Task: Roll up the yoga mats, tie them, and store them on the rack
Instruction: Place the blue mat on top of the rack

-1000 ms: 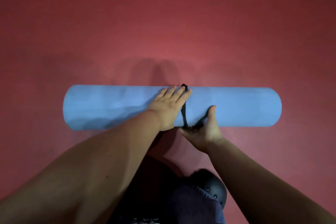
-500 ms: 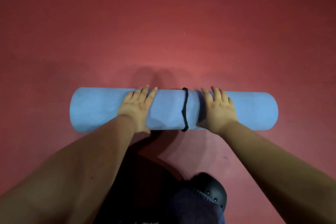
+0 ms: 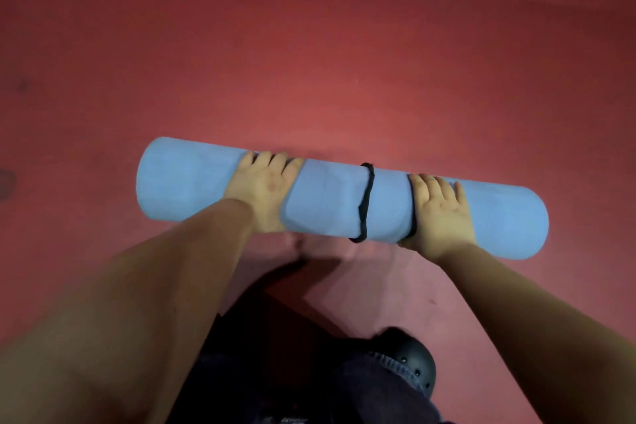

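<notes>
In the head view, the rolled blue yoga mat (image 3: 330,196) lies across the red floor (image 3: 309,62), its left end a little farther from the person than its right, and serves here as the landmark. A black tie (image 3: 367,198) loops round the mat slightly right of its middle, so the roll holds its shape on its own and reads as tied. The left hand (image 3: 263,191) sits over the mat left of the tie, fingers curled across the top and down the far side. The right hand (image 3: 438,208) does the same just right of the tie. Each grip wraps part-way round the roll, clasping the mat and nothing else. Setting the hands either side of the tie likely balances the weight for a level lift. A dark knee pad (image 3: 409,367) shows near the bottom edge, on the near side of the mat. No rack is in sight, so storing appears to be the step ahead.
</notes>
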Demonstrator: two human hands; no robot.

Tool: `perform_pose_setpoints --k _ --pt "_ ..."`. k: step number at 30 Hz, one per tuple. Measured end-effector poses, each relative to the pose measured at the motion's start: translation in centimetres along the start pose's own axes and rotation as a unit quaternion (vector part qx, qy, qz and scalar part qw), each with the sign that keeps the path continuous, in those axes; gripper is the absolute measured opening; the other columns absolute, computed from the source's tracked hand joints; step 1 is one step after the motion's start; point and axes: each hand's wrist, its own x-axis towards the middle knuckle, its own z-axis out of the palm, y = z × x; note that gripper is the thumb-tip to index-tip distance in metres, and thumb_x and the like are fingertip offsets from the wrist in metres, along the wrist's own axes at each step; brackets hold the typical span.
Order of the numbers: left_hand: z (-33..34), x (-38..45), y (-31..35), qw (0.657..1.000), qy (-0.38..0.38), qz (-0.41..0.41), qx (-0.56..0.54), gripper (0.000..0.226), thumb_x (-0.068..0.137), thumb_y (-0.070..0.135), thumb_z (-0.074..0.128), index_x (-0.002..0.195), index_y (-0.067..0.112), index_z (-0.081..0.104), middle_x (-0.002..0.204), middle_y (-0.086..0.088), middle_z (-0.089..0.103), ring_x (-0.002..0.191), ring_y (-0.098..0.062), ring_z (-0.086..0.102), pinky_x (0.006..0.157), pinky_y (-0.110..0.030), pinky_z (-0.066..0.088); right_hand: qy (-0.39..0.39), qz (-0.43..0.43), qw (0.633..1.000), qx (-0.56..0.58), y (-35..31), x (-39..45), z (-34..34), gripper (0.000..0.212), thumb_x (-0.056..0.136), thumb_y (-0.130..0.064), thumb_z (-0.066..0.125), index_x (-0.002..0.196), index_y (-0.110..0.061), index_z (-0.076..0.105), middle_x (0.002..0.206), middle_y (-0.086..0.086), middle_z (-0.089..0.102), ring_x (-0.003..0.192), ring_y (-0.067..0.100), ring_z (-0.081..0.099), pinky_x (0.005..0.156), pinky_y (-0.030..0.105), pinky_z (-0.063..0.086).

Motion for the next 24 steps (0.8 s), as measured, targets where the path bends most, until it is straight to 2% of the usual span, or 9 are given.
perform_pose_setpoints --k 2,4,6,9,11,17,20,22,24 --pt "-3.3 -1.2 -0.8 0.999 0.037 -0.001 0.003 0.104 0.067 0.066 0.062 0.147 0.016 0.019 0.14 -0.005 0.036 0.124 -0.027 0.039 0.105 -0.04 0.026 0.06 -0.008 0.998 -0.001 0.5 -0.8 -3.2 0.109 0.034 -0.04 0.092 0.126 0.004 0.052 0.117 0.021 0.059 0.109 0.041 0.056 0.103 0.063 0.031" --pt "-6.8 -2.9 -1.5 0.996 0.089 -0.002 0.012 0.106 0.057 0.062 0.071 0.142 0.012 0.034 0.133 -0.01 0.047 0.116 -0.031 0.047 0.1 -0.042 0.033 0.103 -0.029 0.994 -0.024 1.2 -1.6 -7.7 0.108 0.026 -0.045 0.091 0.115 0.006 0.057 0.105 0.021 0.061 0.098 0.041 0.061 0.098 0.064 0.035" --pt "-10.9 -5.0 -2.2 0.988 0.151 -0.012 0.017 0.107 0.042 0.055 0.079 0.133 0.007 0.048 0.122 -0.014 0.057 0.105 -0.034 0.055 0.093 -0.044 0.041 0.143 -0.042 0.987 -0.052 1.5 -2.8 -12.9 0.107 0.022 -0.045 0.09 0.11 0.006 0.058 0.101 0.022 0.061 0.096 0.043 0.061 0.094 0.065 0.039" --pt "-18.8 -9.2 -2.8 0.979 0.196 -0.035 0.042 0.11 0.051 0.054 0.077 0.143 0.009 0.035 0.137 -0.012 0.045 0.12 -0.032 0.045 0.103 -0.045 0.032 0.184 -0.032 0.979 -0.08 1.3 -5.7 -21.2 0.11 0.017 -0.043 0.09 0.11 0.008 0.058 0.112 0.029 0.06 0.105 0.05 0.059 0.09 0.065 0.041" --pt "-24.2 -13.0 -3.0 0.968 0.241 -0.045 0.055 0.11 0.057 0.054 0.075 0.146 0.011 0.029 0.143 -0.012 0.039 0.126 -0.031 0.04 0.107 -0.044 0.027 0.209 -0.016 0.974 -0.084 1.0 -8.7 -26.7 0.113 0.015 -0.045 0.09 0.111 0.006 0.059 0.115 0.028 0.061 0.105 0.048 0.06 0.089 0.063 0.043" --pt "-37.5 -25.5 -3.4 0.93 0.34 -0.073 0.115 0.112 0.039 0.055 0.081 0.135 0.008 0.047 0.129 -0.015 0.054 0.112 -0.034 0.054 0.096 -0.045 0.042 0.333 -0.015 0.939 -0.081 -1.1 -19.9 -41.1 0.116 0.008 -0.051 0.086 0.11 0.001 0.061 0.11 0.019 0.065 0.098 0.038 0.065 0.085 0.06 0.047" --pt "-43.1 -31.5 -3.2 0.913 0.378 -0.08 0.131 0.114 0.035 0.054 0.083 0.134 0.007 0.049 0.127 -0.015 0.056 0.11 -0.034 0.055 0.094 -0.044 0.043 0.378 -0.01 0.922 -0.086 -2.2 -25.3 -46.8 0.118 0.006 -0.051 0.086 0.109 0.001 0.062 0.108 0.019 0.065 0.096 0.038 0.066 0.083 0.06 0.048" --pt "-46.1 -35.0 -2.9 0.896 0.409 -0.086 0.148 0.114 0.042 0.052 0.082 0.139 0.008 0.042 0.134 -0.014 0.051 0.117 -0.033 0.05 0.1 -0.044 0.039 0.402 -0.013 0.911 -0.093 -3.0 -28.3 -50.3 0.119 0.012 -0.049 0.089 0.116 0.001 0.059 0.115 0.019 0.063 0.104 0.039 0.062 0.09 0.061 0.044" --pt "-48.6 -37.9 -2.7 0.883 0.436 -0.088 0.151 0.112 0.054 0.051 0.078 0.146 0.012 0.029 0.143 -0.012 0.04 0.127 -0.03 0.041 0.107 -0.042 0.03 0.436 -0.014 0.894 -0.105 -3.7 -30.9 -53.5 0.119 0.031 -0.048 0.09 0.133 -0.002 0.048 0.132 0.017 0.052 0.123 0.037 0.05 0.105 0.058 0.031"
